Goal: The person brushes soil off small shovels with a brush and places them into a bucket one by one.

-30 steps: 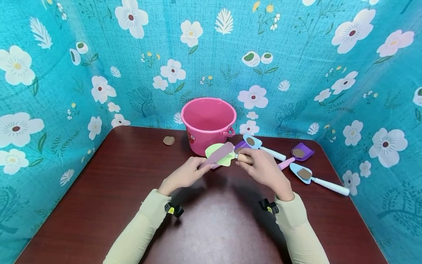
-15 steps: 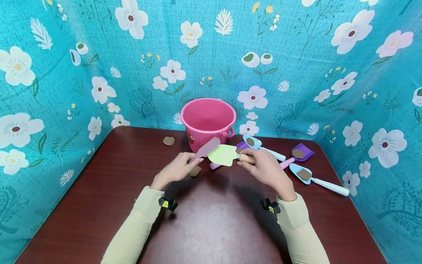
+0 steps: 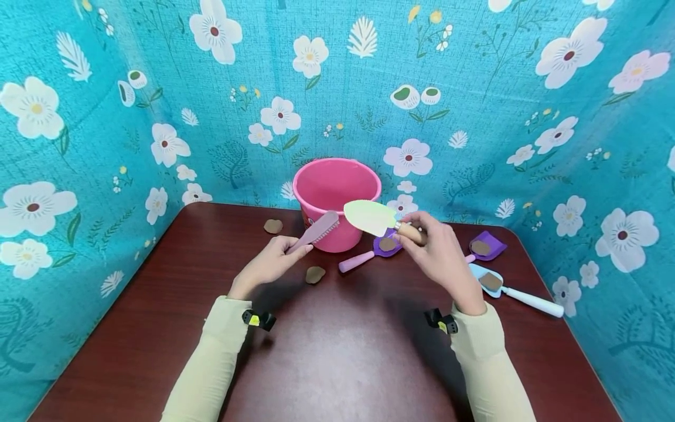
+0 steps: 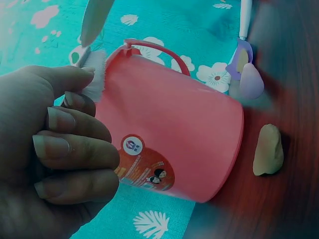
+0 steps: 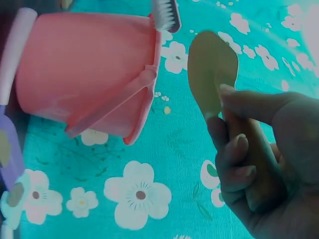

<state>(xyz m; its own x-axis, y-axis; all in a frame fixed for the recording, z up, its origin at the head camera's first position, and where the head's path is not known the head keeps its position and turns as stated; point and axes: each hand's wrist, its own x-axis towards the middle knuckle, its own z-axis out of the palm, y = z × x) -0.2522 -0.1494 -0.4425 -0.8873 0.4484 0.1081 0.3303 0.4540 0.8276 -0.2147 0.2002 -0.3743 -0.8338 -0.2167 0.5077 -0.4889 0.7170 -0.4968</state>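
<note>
My left hand (image 3: 266, 264) holds a mauve brush (image 3: 318, 230), its white bristles (image 4: 95, 74) showing in the left wrist view. With curled fingers my right hand (image 3: 440, 252) grips the wooden handle (image 3: 411, 232) of a pale green trowel (image 3: 369, 217). The trowel's blade points left, raised in front of the pink bucket (image 3: 344, 241). Brush and blade are apart. A flat brown lump (image 3: 315, 275) lies on the table below the brush, and another lump (image 3: 273, 226) lies left of the bucket.
A purple shovel with a pink handle (image 3: 356, 261) lies by the bucket's base, a brown lump on it. Farther right lie another purple shovel (image 3: 493, 243) and a light blue trowel (image 3: 532, 302), each carrying a lump. Floral cloth (image 3: 337, 88) surrounds the dark table (image 3: 174, 275).
The brush has come away from the trowel blade, moving left. My right hand has lifted the trowel. The brown lump under the brush, hidden a second ago, has come into view.
</note>
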